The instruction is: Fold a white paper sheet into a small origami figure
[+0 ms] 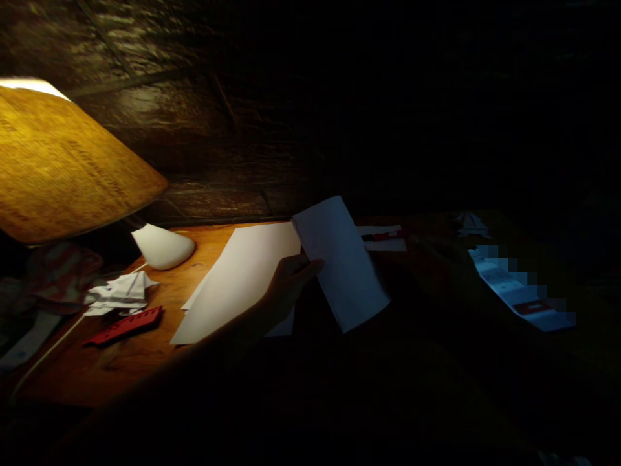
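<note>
My left hand (294, 275) pinches a white sheet of paper (342, 265) by its left edge, thumb on the near face. The sheet is tilted above the table and looks folded to a narrow shape. Behind my left hand and forearm lie larger white sheets (247, 278), overlapping on the wood. In deep shadow to the right of the held paper is my right hand (439, 259), its fingers too dark to make out. Nearest to it is a small white paper strip (388, 238) with a red and black object (385, 236) on top.
At left a lamp with a yellow shade (72, 162) and white base (162, 246) lights the wooden table (121, 362). A crumpled paper (121, 291) and a red toothed piece (126, 325) lie near its cord. A lit screen (519, 288), partly pixelated, and another folded paper (470, 224) are at right.
</note>
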### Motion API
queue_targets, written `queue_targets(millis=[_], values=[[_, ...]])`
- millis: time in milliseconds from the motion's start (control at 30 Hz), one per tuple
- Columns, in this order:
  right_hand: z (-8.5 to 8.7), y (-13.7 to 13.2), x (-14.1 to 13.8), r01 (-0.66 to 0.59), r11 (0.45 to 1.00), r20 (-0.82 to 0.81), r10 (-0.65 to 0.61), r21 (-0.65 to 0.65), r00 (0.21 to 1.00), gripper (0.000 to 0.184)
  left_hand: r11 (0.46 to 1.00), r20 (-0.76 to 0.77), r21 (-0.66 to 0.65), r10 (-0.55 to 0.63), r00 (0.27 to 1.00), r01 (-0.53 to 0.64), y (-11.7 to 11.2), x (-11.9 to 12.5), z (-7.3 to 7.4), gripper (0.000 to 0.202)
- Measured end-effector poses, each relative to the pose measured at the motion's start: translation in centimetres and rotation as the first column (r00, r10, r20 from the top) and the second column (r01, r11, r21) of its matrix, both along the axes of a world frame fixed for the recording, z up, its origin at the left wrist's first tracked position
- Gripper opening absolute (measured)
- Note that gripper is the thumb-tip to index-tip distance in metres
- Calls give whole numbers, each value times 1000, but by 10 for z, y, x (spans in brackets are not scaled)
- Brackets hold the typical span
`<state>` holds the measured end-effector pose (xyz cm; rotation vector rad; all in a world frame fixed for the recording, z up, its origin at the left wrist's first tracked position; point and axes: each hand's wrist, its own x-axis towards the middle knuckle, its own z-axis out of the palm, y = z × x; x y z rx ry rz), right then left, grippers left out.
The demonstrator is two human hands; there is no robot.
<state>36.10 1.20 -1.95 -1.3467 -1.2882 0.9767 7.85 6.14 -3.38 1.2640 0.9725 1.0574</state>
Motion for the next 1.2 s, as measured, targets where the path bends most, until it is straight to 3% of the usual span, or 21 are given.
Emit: queue_targets(millis=[67,133,267,333,400,500,667,833,1033,1200], values=[[7,-4,-9,-51,998,-52,53,30,997,31,1000,7,-11,-27,1000,27,-3,1,2,42],[12,-8,-17,-191,980,-132,197,52,971,28,998,9,-13,-56,998,56,-5,2,4,45],[10,-12,-30,-474,876,-345,473,87,811,23,990,31,-21,-140,990,141,-10,2,7,46],[5,-13,-31,-557,825,-352,550,92,757,23,983,54,-21,-182,982,184,-12,3,8,49],[-1,-13,-31,-589,805,-314,579,71,753,30,978,59,-16,-208,976,209,-14,4,8,53],[-3,-12,-30,-560,828,-276,547,39,790,36,975,33,0,-223,974,223,-14,4,7,54],[4,-12,-29,-526,849,-235,522,49,820,31,973,9,32,-228,974,227,-12,0,5,56],[1,-11,-29,-493,870,-213,485,18,848,35,969,62,-22,-245,967,247,-14,-3,4,52],[-4,1,-24,-261,965,-114,256,-31,960,38,961,90,-82,-258,962,265,-11,0,5,38],[4,-2,-20,-286,946,-77,277,-154,958,24,963,14,-85,-257,966,257,-13,4,4,31]])
